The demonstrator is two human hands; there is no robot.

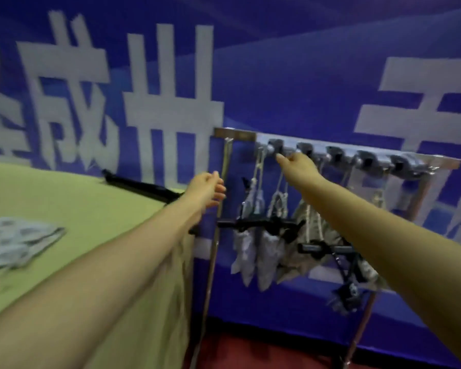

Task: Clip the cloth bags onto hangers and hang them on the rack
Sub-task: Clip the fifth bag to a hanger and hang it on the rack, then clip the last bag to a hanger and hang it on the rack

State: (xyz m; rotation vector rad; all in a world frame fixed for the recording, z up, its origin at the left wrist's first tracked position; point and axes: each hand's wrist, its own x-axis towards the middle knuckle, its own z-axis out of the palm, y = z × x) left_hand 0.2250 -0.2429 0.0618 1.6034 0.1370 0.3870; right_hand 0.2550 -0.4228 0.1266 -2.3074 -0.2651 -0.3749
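Both forearms (117, 275) reach past the green table (77, 203) to the rack (437, 162), where several cloth bags (266, 251) already hang clipped on hangers (253, 223); one spare bag (16, 243) lies on the table, not yet hung. At the rail the right hand (294, 162) curls, its hold too blurred to tell; the left hand (208, 187) is loosely curled, empty

The one view sits on the person's head, wide-angle, looking forward and slightly down along both outstretched arms. It faces the rack (234, 135) and blue banner (304, 75) at arm's reach, with the table (77, 203) at lower left.
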